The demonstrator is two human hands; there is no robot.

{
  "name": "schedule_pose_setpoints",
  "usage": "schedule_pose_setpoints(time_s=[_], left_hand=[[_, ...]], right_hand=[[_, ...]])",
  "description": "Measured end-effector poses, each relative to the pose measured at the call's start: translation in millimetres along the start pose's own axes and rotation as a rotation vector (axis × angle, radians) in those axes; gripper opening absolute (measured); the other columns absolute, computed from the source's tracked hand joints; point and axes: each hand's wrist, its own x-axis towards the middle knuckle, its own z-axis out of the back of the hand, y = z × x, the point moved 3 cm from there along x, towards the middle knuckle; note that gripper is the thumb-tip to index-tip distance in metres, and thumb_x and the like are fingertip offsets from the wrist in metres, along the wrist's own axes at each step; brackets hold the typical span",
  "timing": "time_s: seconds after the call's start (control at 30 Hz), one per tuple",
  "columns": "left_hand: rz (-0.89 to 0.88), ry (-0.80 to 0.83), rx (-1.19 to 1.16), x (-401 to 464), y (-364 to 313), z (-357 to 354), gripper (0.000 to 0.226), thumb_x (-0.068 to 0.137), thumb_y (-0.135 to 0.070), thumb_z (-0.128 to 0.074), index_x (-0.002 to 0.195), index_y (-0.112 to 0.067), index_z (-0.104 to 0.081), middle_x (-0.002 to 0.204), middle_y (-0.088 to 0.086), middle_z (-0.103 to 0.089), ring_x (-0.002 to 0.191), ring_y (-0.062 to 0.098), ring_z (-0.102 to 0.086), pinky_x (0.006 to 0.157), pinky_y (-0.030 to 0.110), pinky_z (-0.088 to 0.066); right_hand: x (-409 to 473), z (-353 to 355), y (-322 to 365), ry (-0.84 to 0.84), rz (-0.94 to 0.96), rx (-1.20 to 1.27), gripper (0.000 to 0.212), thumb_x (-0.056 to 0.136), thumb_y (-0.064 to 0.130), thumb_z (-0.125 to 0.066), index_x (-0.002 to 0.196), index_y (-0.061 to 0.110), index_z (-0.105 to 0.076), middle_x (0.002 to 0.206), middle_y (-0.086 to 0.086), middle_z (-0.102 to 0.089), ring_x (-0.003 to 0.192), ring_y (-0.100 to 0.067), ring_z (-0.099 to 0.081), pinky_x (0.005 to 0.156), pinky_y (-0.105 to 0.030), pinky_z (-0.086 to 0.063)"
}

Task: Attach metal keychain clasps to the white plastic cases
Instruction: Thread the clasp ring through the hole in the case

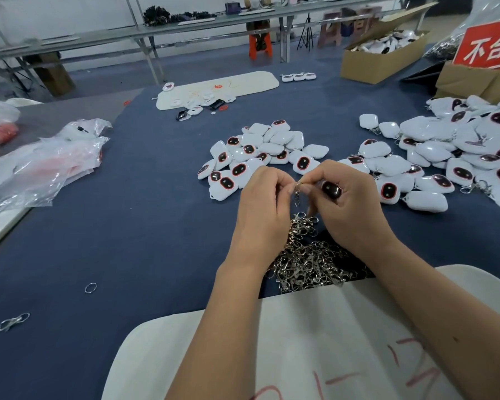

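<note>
Metal clasp (297, 192) hangs pinched between both hands above the blue counter (162, 226). Left hand (264, 209) curls its fingertips onto the clasp's top; right hand (348, 209) pinches the same spot while cradling a white case (330, 189), dark window up. At 6 o'clock of the hands lies a clasp pile (309, 258); at 11 o'clock a heap of cases (257, 154); at 2 o'clock a larger heap (459, 157), some with clasps on. A loose ring (90, 287) lies far at 8 o'clock.
</note>
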Motion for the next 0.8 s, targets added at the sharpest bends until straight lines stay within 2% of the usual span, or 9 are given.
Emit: schedule_pose_setpoints(time_s=[0.07,0.17,0.33,0.47,0.6,0.67,0.73,0.8], left_hand=[[-0.003,-0.018,-0.006,0,-1,-1,0.013,0.100,-0.003,-0.056,0.090,-0.010,-0.061,0.092,0.000,-0.060,0.088,0.014,-0.054,0.078,0.030,-0.046],[0.002,-0.049,-0.010,-1,-2,-2,0.014,0.100,-0.002,-0.054,0.090,-0.009,-0.060,0.093,0.001,-0.060,0.088,0.015,-0.053,0.078,0.031,-0.045],[-0.004,-0.068,-0.006,-3,-5,-3,0.017,0.100,0.001,-0.050,0.088,-0.009,-0.056,0.091,0.002,-0.056,0.087,0.019,-0.052,0.073,0.030,-0.042],[0.007,-0.067,-0.024,-3,-6,-3,0.020,0.100,0.004,-0.048,0.086,-0.008,-0.055,0.089,0.004,-0.058,0.086,0.023,-0.054,0.075,0.037,-0.044],[0.024,-0.062,-0.064,-3,-9,-6,0.020,0.100,0.001,-0.049,0.086,-0.011,-0.055,0.089,0.004,-0.059,0.086,0.023,-0.056,0.075,0.038,-0.047],[0.025,-0.053,-0.088,-2,-10,-7,0.020,0.101,0.000,-0.050,0.086,-0.013,-0.054,0.091,0.004,-0.059,0.086,0.025,-0.057,0.075,0.037,-0.048],[0.035,-0.063,-0.099,-2,-10,-8,0.019,0.101,0.000,-0.051,0.087,-0.011,-0.055,0.091,0.005,-0.059,0.086,0.022,-0.056,0.074,0.028,-0.045],[0.046,-0.078,-0.100,-2,-10,-9,0.017,0.101,0.000,-0.051,0.088,-0.008,-0.057,0.089,0.006,-0.059,0.086,0.020,-0.055,0.073,0.020,-0.041]], right_hand=[[0,0,3,-0.018,0.047,-0.032,0.013,0.092,-0.005,-0.070,0.085,0.006,-0.072,0.077,-0.001,-0.065,0.062,-0.019,-0.063,0.064,-0.035,-0.051],[0,0,5,-0.037,0.087,-0.071,0.012,0.092,-0.006,-0.070,0.085,0.005,-0.073,0.076,0.000,-0.065,0.070,-0.019,-0.062,0.067,-0.030,-0.048],[0,-2,3,-0.032,0.049,-0.031,0.013,0.094,-0.004,-0.068,0.085,0.005,-0.071,0.075,0.004,-0.064,0.061,-0.016,-0.062,0.065,-0.024,-0.047],[1,-4,-1,-0.007,-0.003,0.045,0.011,0.095,-0.002,-0.067,0.087,0.005,-0.070,0.072,0.006,-0.066,0.058,-0.018,-0.064,0.062,-0.027,-0.051],[1,-3,-7,-0.016,-0.111,0.167,0.013,0.097,0.000,-0.066,0.088,0.008,-0.070,0.066,-0.003,-0.066,0.056,-0.018,-0.064,0.060,-0.024,-0.049],[0,-3,-8,-0.023,-0.137,0.217,0.015,0.098,0.000,-0.065,0.087,0.010,-0.069,0.068,-0.010,-0.067,0.058,-0.027,-0.064,0.059,-0.034,-0.051],[-1,-5,-8,-0.031,-0.154,0.271,0.017,0.099,0.001,-0.064,0.087,0.012,-0.069,0.070,-0.016,-0.065,0.061,-0.037,-0.062,0.062,-0.044,-0.053],[-2,-6,-8,-0.042,-0.169,0.307,0.017,0.099,0.003,-0.063,0.087,0.013,-0.068,0.069,-0.016,-0.064,0.061,-0.040,-0.060,0.061,-0.049,-0.053]])
